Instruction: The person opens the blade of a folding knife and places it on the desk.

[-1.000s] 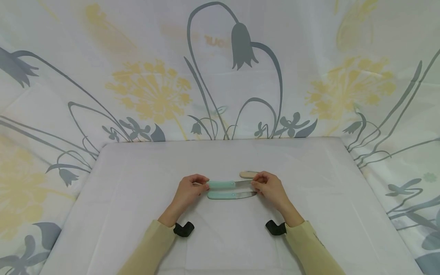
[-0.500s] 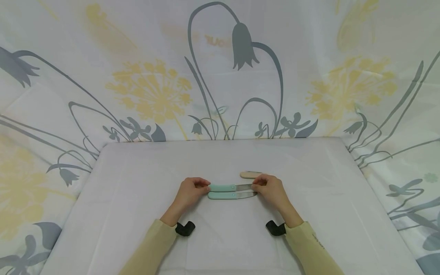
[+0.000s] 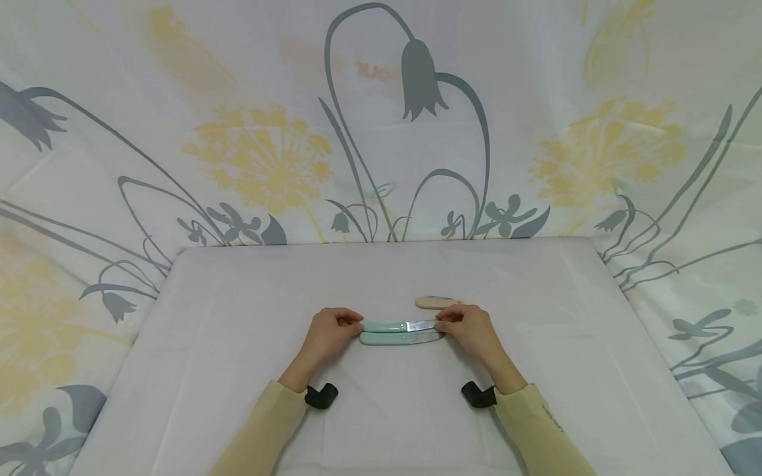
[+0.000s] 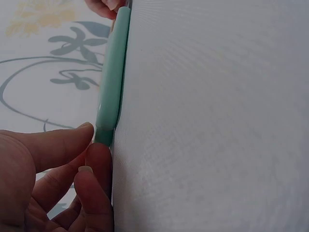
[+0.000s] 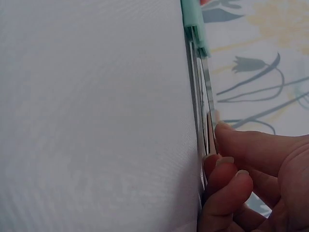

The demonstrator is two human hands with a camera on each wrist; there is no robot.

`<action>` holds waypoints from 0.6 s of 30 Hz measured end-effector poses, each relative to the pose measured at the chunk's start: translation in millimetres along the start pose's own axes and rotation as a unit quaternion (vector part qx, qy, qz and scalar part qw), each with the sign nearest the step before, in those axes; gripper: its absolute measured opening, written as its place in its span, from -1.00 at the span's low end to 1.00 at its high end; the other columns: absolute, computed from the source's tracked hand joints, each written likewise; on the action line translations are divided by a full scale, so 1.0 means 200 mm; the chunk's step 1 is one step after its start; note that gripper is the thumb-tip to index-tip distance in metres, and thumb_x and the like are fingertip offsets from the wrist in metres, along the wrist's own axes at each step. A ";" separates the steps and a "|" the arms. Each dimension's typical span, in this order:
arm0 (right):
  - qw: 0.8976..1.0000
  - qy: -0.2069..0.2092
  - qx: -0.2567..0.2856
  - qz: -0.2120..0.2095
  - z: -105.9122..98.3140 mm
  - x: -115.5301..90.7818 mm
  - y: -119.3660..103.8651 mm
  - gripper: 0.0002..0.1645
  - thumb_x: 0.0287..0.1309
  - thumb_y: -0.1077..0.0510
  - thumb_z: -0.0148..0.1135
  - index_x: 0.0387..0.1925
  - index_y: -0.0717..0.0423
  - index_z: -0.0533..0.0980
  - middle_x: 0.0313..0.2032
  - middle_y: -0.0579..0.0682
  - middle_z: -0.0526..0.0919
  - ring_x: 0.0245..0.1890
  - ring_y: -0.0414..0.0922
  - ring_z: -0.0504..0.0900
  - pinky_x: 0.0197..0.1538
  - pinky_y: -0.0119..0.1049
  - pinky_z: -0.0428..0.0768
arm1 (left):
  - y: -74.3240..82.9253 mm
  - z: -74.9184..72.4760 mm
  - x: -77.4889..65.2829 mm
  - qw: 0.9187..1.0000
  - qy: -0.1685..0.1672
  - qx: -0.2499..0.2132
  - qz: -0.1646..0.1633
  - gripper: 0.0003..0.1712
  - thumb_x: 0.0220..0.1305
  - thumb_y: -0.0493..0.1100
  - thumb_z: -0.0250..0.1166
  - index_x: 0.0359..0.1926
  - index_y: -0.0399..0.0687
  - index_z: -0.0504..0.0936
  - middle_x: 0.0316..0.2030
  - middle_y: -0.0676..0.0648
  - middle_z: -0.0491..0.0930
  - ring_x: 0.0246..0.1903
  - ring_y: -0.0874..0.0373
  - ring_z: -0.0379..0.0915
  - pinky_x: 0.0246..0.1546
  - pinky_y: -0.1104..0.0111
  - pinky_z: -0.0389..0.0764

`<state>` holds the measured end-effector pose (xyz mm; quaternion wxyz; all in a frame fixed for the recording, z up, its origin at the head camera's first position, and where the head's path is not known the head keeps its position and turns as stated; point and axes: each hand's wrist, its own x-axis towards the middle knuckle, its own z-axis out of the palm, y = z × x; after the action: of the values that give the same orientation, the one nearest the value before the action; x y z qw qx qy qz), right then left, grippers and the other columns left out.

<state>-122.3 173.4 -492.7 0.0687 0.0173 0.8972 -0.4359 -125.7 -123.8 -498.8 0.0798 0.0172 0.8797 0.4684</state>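
Two mint-green-handled knives lie parallel, blades to the right. My left hand (image 3: 331, 342) pinches the handle end of the farther knife (image 3: 385, 326), and my right hand (image 3: 472, 332) pinches its blade near the tip. Just in front of it the nearer knife (image 3: 383, 338) rests on the table, its handle (image 4: 113, 67) large in the left wrist view. The right wrist view shows the thin blades edge-on above the right fingertips (image 5: 223, 129). Behind the right hand lies a third knife with a beige handle (image 3: 434, 303), partly hidden by that hand.
A white cloth covers the table (image 3: 250, 284). A flower-patterned curtain (image 3: 381, 145) hangs behind and on both sides. Black wrist cameras (image 3: 321, 396) sit at both sleeve cuffs.
Both hands have brought the farther knife toward the nearer one, narrowing the gap between them. Its blade now catches the light. The nearer and beige knives have stayed put.
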 end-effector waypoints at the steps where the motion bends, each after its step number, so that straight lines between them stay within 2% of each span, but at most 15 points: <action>1: 1.000 -0.001 0.000 -0.001 0.00 0.00 0.00 -0.87 0.10 0.18 0.48 -0.28 0.10 0.73 -0.29 -0.06 0.72 -0.24 -0.09 0.57 -0.18 -0.23 0.47 | 0.00 0.00 0.00 1.000 0.002 0.000 0.001 -0.89 0.19 -0.24 0.44 -0.23 -0.10 0.78 -0.43 0.05 0.66 -0.43 0.21 0.51 -0.34 0.32 0.51; 8: 1.000 -0.006 0.010 -0.006 -0.01 0.00 0.02 -0.87 0.12 0.18 0.46 -0.26 0.10 0.73 -0.26 -0.06 0.72 -0.23 -0.09 0.56 -0.18 -0.24 0.48 | 0.00 0.00 0.00 1.000 0.010 -0.016 0.009 -0.89 0.17 -0.26 0.43 -0.24 -0.11 0.78 -0.46 0.04 0.65 -0.46 0.21 0.52 -0.35 0.33 0.52; 14: 1.000 0.008 0.007 -0.013 -0.03 -0.01 0.03 -0.85 0.17 0.15 0.42 -0.23 0.11 0.72 -0.22 0.00 0.72 -0.16 -0.04 0.59 -0.13 -0.20 0.50 | 0.01 0.01 0.02 0.999 0.033 -0.021 0.002 -0.93 0.21 -0.23 0.41 -0.27 -0.08 0.77 -0.49 0.06 0.63 -0.47 0.20 0.49 -0.40 0.35 0.49; 18: 1.000 0.024 0.002 -0.015 -0.06 -0.02 0.03 -0.84 0.20 0.16 0.38 -0.22 0.15 0.71 -0.25 0.03 0.72 -0.21 -0.04 0.60 -0.18 -0.21 0.51 | 0.04 0.01 0.04 0.998 0.045 -0.038 0.001 -0.93 0.24 -0.19 0.40 -0.27 -0.07 0.76 -0.50 0.05 0.64 -0.49 0.18 0.51 -0.41 0.34 0.48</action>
<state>-119.2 186.4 -490.2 0.0403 0.0146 0.8981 -0.4377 -134.7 -117.4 -494.2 0.0403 -0.0058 0.8640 0.5019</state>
